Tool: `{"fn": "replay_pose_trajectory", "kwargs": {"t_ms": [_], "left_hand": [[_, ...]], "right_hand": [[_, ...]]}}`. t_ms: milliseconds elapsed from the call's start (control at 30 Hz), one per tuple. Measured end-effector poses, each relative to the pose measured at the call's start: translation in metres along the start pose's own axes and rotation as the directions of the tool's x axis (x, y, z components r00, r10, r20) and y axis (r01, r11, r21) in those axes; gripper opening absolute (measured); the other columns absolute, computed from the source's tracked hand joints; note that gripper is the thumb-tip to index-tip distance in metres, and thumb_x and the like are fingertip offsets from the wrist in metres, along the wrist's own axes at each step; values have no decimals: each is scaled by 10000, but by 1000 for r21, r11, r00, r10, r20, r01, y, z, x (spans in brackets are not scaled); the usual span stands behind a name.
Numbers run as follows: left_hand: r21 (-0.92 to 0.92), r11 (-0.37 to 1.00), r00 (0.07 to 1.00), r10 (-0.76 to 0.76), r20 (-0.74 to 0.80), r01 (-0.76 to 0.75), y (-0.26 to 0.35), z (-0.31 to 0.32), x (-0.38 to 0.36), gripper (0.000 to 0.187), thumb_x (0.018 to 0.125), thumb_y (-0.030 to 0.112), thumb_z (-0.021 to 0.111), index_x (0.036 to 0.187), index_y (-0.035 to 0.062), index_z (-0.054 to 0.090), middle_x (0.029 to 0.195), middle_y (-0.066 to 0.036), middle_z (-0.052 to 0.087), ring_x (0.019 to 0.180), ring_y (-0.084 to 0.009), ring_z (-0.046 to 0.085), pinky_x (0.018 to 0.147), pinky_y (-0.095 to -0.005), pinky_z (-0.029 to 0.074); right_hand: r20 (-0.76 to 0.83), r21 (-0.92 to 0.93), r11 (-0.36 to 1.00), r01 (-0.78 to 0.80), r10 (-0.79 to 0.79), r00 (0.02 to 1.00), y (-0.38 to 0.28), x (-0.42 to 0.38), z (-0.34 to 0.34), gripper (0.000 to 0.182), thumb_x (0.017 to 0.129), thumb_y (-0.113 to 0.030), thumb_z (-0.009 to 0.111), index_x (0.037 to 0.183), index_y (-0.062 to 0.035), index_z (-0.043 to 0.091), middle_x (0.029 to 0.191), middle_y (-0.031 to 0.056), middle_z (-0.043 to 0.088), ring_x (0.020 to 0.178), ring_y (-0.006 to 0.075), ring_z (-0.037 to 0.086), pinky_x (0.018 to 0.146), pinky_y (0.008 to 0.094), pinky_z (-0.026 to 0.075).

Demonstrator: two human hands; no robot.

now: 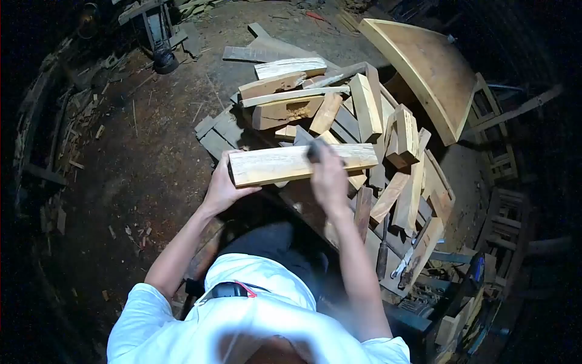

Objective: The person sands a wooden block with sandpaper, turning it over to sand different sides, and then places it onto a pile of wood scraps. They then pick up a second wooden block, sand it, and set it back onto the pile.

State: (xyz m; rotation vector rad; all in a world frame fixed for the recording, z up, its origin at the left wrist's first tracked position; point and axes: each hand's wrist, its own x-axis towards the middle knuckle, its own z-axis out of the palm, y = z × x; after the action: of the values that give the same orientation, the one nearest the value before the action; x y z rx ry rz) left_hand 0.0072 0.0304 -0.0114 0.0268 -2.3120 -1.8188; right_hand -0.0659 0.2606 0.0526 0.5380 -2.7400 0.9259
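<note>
A long squared wooden block [276, 167] with a pale, rough upper face lies crosswise in front of me. My left hand [221, 193] grips its left end from below and behind, with the thumb along the near side. Over the block's right half is my right hand [330, 182], somewhat blurred, with its fingers closed round a small dark object [314, 150]. That object is against the block's upper face; its exact kind cannot be made out. Beyond the block, several cut wood pieces [288, 110] are heaped up.
A large wooden panel with a curved frame [424, 67] leans at the upper right. Tools with dark handles [382, 258] lie among boards at the right. Wood scraps litter the dirt floor [151, 145] on the left. A dark round-based object [164, 59] stands at the upper left.
</note>
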Motion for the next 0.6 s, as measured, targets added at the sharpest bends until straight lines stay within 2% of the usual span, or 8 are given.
{"fn": "replay_pose_trajectory", "kwargs": {"t_ms": [67, 167, 267, 300, 367, 400, 433, 600], "left_hand": [[29, 999, 1000, 19, 10, -19, -2, 0, 0, 786, 615, 157, 907, 1217, 38, 416, 1148, -123, 575, 1124, -216, 573, 989, -348, 447], [-17, 1000, 1000, 26, 4, -26, 3, 3, 0, 791, 618, 157, 905, 1230, 43, 417, 1152, -121, 574, 1118, -218, 574, 988, -349, 448], [-11, 999, 999, -46, 8, 46, 9, 1, -3, 779, 640, 153, 893, 1247, 43, 416, 1179, -110, 566, 1123, -209, 566, 984, -349, 449], [-205, 978, 998, -15, 55, 26, -8, 2, -5, 748, 684, 149, 860, 1273, 50, 412, 1204, -97, 558, 1127, -198, 556, 983, -344, 448], [-287, 957, 999, 46, -16, -49, -28, 3, -14, 698, 718, 131, 820, 1284, 58, 417, 1216, -81, 555, 1127, -187, 551, 977, -340, 450], [-265, 964, 1000, 4, 22, 2, -35, 1, -16, 677, 736, 135, 805, 1291, 62, 424, 1197, -82, 566, 1127, -182, 551, 983, -332, 444], [-37, 995, 995, 94, 27, -93, -15, -1, -8, 712, 707, 142, 839, 1285, 59, 431, 1187, -97, 583, 1131, -194, 563, 989, -342, 449], [21, 999, 999, 35, -8, -34, 8, 0, -7, 931, 609, 177, 904, 1375, 77, 384, 1202, -131, 599, 1142, -258, 590, 1007, -377, 454]], "right_hand": [[-184, -126, 989, -79, 55, 981, 63, 2, 7, 301, 901, -102, 479, 1172, -13, 575, 1049, 197, 662, 966, 378, 612, 892, 472, 468], [-4, 33, 994, -108, 108, 994, 10, 8, 3, 334, 863, -55, 463, 1176, 1, 565, 1039, 209, 650, 974, 404, 605, 893, 475, 472], [-64, 85, 954, 287, -283, 957, -52, -20, 58, 318, 845, -59, 490, 1140, 31, 571, 1048, 209, 640, 984, 378, 620, 932, 458, 474], [-121, 104, 907, 408, -396, 910, -74, -30, 69, 315, 841, -59, 494, 1129, 42, 570, 1058, 208, 638, 995, 368, 621, 943, 452, 474], [-61, 128, 870, 476, -472, 880, -90, -39, 73, 395, 793, -11, 541, 1187, 3, 556, 1162, 204, 616, 1104, 351, 588, 987, 450, 455], [-3, 203, 879, 431, -440, 898, -86, -37, 66, 405, 792, -8, 539, 1197, -1, 554, 1168, 213, 615, 1118, 351, 584, 1002, 452, 445], [126, 223, 912, 345, -378, 917, -72, -30, 56, 434, 789, -8, 527, 1222, -3, 549, 1172, 227, 611, 1134, 359, 573, 1009, 450, 440], [-95, -60, 998, -16, 10, 995, 47, 2, -5, 318, 860, -47, 425, 1131, -14, 588, 1009, 195, 651, 976, 392, 597, 895, 462, 468]]}}
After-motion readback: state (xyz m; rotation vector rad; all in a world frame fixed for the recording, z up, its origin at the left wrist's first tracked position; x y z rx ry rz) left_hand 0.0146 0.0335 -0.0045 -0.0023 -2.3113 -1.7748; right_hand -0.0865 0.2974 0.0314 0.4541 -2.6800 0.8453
